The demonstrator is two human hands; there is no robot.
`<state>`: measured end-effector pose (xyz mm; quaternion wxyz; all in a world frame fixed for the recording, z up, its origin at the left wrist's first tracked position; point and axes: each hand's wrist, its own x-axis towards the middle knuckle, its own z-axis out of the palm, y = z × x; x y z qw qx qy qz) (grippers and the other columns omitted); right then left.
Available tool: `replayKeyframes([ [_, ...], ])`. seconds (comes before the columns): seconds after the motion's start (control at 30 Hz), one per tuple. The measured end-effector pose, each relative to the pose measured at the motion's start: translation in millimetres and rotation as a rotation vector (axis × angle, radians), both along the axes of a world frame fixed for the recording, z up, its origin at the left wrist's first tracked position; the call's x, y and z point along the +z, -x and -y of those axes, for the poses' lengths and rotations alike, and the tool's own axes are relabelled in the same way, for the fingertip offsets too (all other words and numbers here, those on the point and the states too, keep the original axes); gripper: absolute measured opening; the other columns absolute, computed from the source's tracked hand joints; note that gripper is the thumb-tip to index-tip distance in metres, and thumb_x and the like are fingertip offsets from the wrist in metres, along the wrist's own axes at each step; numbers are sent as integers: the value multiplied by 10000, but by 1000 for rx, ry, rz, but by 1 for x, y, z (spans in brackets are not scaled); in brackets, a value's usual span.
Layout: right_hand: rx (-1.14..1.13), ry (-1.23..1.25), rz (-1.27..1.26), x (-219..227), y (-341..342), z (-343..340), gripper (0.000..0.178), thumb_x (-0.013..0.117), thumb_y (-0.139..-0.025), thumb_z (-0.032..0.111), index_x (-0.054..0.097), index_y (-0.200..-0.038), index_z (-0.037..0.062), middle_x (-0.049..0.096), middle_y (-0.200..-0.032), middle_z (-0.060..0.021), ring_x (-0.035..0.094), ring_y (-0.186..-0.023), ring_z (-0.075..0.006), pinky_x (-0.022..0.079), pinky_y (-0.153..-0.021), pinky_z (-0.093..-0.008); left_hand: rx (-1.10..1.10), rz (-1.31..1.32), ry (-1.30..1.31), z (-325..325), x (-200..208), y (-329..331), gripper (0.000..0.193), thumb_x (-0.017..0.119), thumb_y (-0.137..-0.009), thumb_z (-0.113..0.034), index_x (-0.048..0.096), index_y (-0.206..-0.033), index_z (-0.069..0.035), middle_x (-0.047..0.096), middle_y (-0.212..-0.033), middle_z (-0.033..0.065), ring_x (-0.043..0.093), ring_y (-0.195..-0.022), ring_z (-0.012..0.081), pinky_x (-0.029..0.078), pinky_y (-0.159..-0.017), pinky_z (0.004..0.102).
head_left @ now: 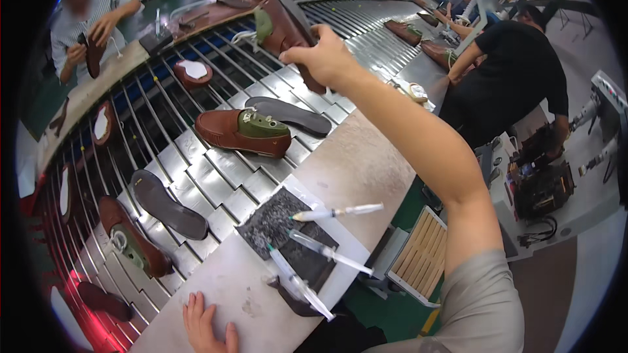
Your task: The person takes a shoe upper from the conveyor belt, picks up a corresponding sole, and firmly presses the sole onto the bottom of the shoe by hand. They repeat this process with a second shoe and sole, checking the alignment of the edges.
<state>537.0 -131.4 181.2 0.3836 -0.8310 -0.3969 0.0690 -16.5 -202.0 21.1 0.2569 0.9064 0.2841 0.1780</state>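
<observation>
My right hand (330,59) reaches out over the conveyor, its thumb and fingers closed on a brown leather shoe (278,24) with a green lining and pale laces. A dark sole edge shows along the shoe's upper right side. Near the lower edge, my left hand (208,328) lies with fingers spread on the pale worktop (252,294), holding nothing. Below the raised shoe, another brown shoe with a green collar (242,132) sits beside a dark loose sole (291,116). Farther left lie a second such shoe (134,238) and a loose sole (169,208).
Three syringes (337,212) rest on and across a black pad (261,219) at the worktop's edge. Shoe parts with white insoles (193,72) lie along the conveyor (222,176). A person (98,23) handles a shoe across it; another in black (517,72) bends at the right.
</observation>
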Motion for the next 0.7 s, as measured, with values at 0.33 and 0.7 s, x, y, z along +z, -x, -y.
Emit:
replayKeyframes([
  [0.33, 731, -297, -1085, -12, 334, 277, 751, 779, -980, 225, 415, -1586, -27, 603, -1468, -130, 572, -1335, -206, 438, -1179, -373, -64, 463, -735, 111, 46, 40, 739, 829, -895, -214, 495, -1547, -120, 506, -1597, 268, 456, -1507, 497, 328, -1221, 719],
  [0.7, 726, 31, -1473, -116, 460, 260, 659, 558, -1107, 569, 656, -1315, -49, 764, -1084, -142, 785, -865, -261, 647, -715, -395, 235, 430, -727, 115, 32, 120, 1052, 1000, -658, -331, 478, -1521, -32, 600, -1309, 190, 634, -1161, 404, 490, -1041, 567],
])
